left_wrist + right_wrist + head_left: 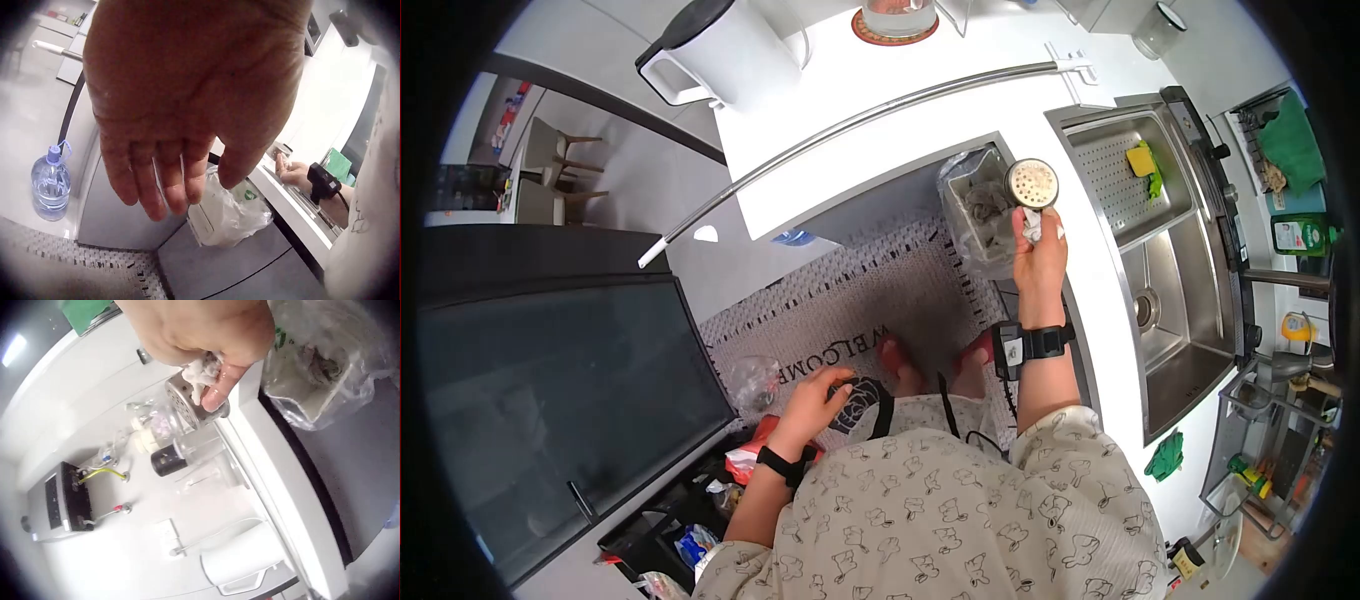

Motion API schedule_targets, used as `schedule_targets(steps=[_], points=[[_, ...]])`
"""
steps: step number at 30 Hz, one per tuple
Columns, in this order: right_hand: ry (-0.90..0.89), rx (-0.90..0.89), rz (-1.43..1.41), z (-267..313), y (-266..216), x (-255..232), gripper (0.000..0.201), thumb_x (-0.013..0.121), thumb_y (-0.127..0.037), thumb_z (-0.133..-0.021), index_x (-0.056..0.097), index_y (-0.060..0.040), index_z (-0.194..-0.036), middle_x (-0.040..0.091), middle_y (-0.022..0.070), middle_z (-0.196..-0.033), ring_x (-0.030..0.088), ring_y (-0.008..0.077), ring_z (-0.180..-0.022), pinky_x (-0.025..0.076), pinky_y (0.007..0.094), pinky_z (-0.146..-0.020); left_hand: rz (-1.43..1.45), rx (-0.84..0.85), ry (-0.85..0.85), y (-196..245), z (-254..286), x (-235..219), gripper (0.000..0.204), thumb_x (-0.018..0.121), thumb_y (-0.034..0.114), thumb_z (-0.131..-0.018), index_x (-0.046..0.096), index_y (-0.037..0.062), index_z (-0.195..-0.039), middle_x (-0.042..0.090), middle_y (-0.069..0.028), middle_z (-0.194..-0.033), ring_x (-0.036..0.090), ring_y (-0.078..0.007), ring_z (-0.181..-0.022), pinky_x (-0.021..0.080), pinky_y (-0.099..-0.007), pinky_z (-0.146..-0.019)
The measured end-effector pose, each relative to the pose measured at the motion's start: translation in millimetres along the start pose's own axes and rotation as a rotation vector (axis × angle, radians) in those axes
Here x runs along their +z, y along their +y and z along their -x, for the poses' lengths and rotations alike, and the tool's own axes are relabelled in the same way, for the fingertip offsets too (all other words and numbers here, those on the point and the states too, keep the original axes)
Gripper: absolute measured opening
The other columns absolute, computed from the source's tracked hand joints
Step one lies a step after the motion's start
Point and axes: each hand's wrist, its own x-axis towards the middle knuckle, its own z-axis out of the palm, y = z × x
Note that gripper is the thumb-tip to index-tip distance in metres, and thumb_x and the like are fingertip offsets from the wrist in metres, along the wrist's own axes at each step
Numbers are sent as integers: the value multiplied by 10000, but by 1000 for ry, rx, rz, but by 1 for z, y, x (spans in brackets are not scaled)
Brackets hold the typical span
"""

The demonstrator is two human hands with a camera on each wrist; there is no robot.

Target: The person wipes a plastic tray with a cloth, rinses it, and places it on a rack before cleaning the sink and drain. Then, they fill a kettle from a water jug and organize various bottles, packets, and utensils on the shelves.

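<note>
In the head view my right hand (1041, 265) grips a round metal strainer with holes (1033, 183) and a crumpled white tissue (1032, 226), beside the bag-lined bin (962, 215). The right wrist view has the strainer (182, 403) tilted under the right hand (200, 328), the wet thumb pressing the tissue (201, 374); the other fingers are mostly hidden. My left hand (808, 405) hangs low in front of the body, holding nothing. Its fingers look relaxed and nearly straight in the left wrist view (194, 94).
A steel sink (1165, 290) with a yellow sponge (1140, 160) lies right of the bin. Along the counter runs a metal pole (880, 110), past a white kettle (735, 60). A water bottle (51, 184) stands on the floor. Bags lie near the left arm.
</note>
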Motion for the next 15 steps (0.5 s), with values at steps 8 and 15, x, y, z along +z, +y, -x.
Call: schedule_targets(steps=[8,15], points=[[-40,-85,-2,10,-17,15,220,409,-95,-908,488,58,-1044,566,146,-986,604,214,-830,557,307,-704,0,-10,-7,4,8,1,229,587,143,-815,581,25,-1012,601,-150,-960,590,-324,-870,472,-364,-734],[-3,-88,56,-4,9,0,209,417,-91,-904,499,57,-1026,561,143,-986,597,213,-818,559,301,-682,0,25,4,9,2,6,236,586,157,-816,584,22,-1011,602,-154,-960,591,-320,-876,475,-361,-738]])
